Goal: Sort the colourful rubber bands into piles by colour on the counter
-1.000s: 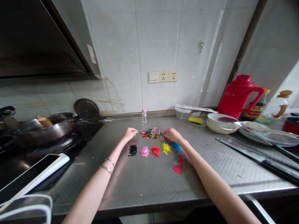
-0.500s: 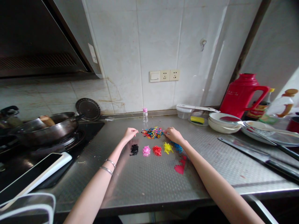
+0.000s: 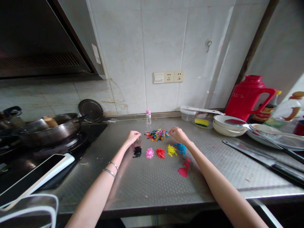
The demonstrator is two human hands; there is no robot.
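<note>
A mixed pile of small coloured rubber bands lies on the steel counter. In front of it sit sorted little heaps: black, pink, red, yellow and blue. My left hand rests just left of the mixed pile, fingers curled in a pinch. My right hand hovers at the pile's right edge, fingers pinched together; what they hold is too small to see.
A small pink-capped bottle stands behind the pile. A wok sits on the stove at left, a phone near it. Bowls, plates, a knife and a red thermos jug crowd the right. A red scrap lies near my right forearm.
My right hand has lifted slightly off the right edge of the mixed pile, uncovering the blue heap. My left hand has stayed put.
</note>
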